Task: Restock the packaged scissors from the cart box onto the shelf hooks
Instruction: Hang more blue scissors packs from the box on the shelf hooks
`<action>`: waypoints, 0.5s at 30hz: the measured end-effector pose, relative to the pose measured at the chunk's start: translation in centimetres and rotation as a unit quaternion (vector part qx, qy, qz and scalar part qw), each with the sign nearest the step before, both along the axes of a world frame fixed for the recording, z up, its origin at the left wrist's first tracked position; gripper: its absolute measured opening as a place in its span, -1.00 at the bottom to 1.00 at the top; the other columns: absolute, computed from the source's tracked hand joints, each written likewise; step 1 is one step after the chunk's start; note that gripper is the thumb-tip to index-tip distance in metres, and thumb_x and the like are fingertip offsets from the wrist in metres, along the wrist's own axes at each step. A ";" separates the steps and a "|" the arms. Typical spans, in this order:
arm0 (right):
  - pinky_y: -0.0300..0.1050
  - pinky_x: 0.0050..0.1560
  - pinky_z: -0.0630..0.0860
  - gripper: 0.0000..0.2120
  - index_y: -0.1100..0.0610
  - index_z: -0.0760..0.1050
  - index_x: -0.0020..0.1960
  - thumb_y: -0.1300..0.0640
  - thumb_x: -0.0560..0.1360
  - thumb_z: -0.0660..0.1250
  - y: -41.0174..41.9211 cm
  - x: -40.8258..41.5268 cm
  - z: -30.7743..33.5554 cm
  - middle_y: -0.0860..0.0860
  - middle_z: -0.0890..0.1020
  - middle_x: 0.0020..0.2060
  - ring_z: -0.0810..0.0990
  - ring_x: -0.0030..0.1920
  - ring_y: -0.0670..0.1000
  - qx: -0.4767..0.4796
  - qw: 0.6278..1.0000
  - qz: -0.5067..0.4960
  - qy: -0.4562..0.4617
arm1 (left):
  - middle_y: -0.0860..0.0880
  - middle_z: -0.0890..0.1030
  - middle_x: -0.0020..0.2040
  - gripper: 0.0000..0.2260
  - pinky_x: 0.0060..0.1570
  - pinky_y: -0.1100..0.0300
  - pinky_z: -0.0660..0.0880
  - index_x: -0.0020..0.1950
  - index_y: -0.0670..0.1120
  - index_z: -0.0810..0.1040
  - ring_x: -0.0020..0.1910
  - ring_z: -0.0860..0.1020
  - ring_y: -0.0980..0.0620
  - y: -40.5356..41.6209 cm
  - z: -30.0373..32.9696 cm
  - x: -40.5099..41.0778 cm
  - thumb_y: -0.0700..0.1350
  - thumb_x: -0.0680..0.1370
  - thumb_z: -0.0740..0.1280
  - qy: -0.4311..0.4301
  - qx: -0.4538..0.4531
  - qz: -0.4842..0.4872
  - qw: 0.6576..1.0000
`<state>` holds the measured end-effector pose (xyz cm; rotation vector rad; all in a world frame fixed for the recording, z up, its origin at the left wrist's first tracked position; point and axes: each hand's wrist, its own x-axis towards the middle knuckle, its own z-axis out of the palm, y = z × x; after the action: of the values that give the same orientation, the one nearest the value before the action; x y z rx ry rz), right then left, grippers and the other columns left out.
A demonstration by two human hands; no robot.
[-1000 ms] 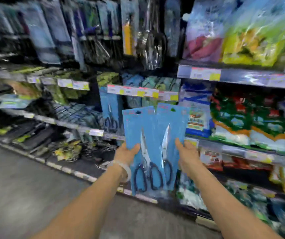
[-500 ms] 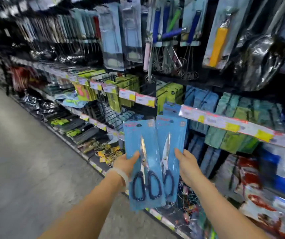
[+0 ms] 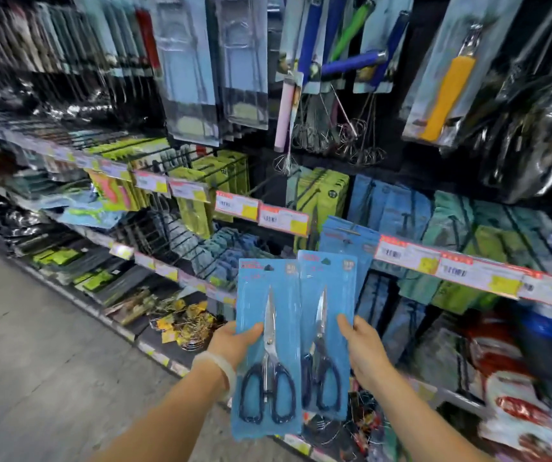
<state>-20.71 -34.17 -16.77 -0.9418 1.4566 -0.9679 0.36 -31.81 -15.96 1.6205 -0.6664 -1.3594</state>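
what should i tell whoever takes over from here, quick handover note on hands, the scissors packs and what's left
Left hand: grips the left scissors pack by its left edge, thumb on the front.
Right hand: grips the right scissors pack by its right edge.
Both packs are held upright, side by side, in front of the shelf, not yet on a hook.
More blue packs of the same kind already hang just above and behind them.
Left: hang both packs on that hook. The cart box is out of view.
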 end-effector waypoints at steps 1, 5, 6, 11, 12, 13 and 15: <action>0.33 0.31 0.30 -0.63 0.45 0.35 0.17 0.12 0.59 0.19 -0.2 0.0 -0.2 0.42 0.40 0.21 0.40 0.22 0.40 -0.007 1.000 -0.015 0.008 | -0.02 0.65 -0.06 -0.86 -0.10 0.19 0.60 0.03 -0.20 0.62 -0.25 0.66 0.02 -0.6 -0.1 0.3 -0.23 0.49 0.40 0.001 -0.002 -0.010 1.000; 0.29 0.26 0.37 -0.59 0.49 0.30 0.13 0.10 0.59 0.19 -1.1 -0.1 -0.3 0.47 0.37 0.17 0.38 0.19 0.44 -0.016 0.996 -0.080 0.034 | -0.10 0.67 0.02 -0.75 0.16 0.00 0.53 0.10 -0.16 0.62 0.02 0.63 -0.08 -3.7 -0.2 1.7 -0.13 0.45 0.46 -0.005 0.015 -0.106 0.994; 0.19 0.13 0.44 -0.61 0.47 0.32 0.07 0.08 0.59 0.19 -1.2 0.0 0.1 0.49 0.39 0.08 0.40 0.11 0.46 -0.015 0.995 -0.093 0.039 | -0.08 0.67 0.02 -0.76 0.12 0.05 0.53 0.08 -0.12 0.62 0.00 0.63 -0.05 -4.5 -0.1 2.0 -0.10 0.45 0.46 -0.016 0.015 -0.127 0.992; -0.04 -0.06 0.40 -0.51 0.39 0.36 0.07 -0.10 0.56 0.16 -2.9 0.4 0.7 0.47 0.37 -0.06 0.47 -0.13 0.16 -0.025 0.990 -0.127 0.058 | -0.13 0.66 0.07 -0.73 0.01 0.11 0.51 0.17 -0.16 0.57 -0.04 0.62 -0.05 -7.3 -0.2 2.8 -0.14 0.49 0.41 0.005 0.016 -0.195 0.981; -0.04 -0.06 0.39 -0.52 0.44 0.33 0.11 -0.03 0.59 0.16 -3.1 0.5 0.5 0.50 0.39 0.02 0.42 -0.13 0.10 -0.025 0.989 -0.134 0.065 | -0.16 0.66 0.08 -0.72 0.01 0.10 0.52 0.18 -0.17 0.57 -0.05 0.62 -0.06 -7.6 -0.4 3.0 -0.15 0.49 0.41 0.005 0.017 -0.201 0.979; -0.04 -0.08 0.37 -0.57 0.43 0.33 0.09 0.01 0.59 0.15 -3.3 0.6 0.2 0.49 0.40 0.01 0.33 -0.09 0.01 -0.018 0.987 -0.140 0.073 | -0.17 0.66 0.08 -0.71 0.01 0.10 0.53 0.18 -0.17 0.57 -0.07 0.62 -0.06 -7.8 -0.5 3.1 -0.15 0.48 0.41 0.001 0.018 -0.203 0.979; -0.06 -0.15 0.40 -0.64 0.37 0.34 0.00 0.02 0.58 0.15 -3.6 1.1 -0.1 0.42 0.38 -0.10 0.41 0.21 0.35 0.000 0.984 -0.153 0.096 | -0.17 0.66 0.07 -0.71 -0.02 0.10 0.55 0.18 -0.17 0.57 -0.13 0.62 -0.05 -8.3 -0.8 3.5 -0.14 0.48 0.42 0.000 0.022 -0.214 0.977</action>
<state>-19.59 -37.79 -16.85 -0.8428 1.8017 -1.1218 3.84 -40.06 -16.72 1.5664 -1.0354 -1.6869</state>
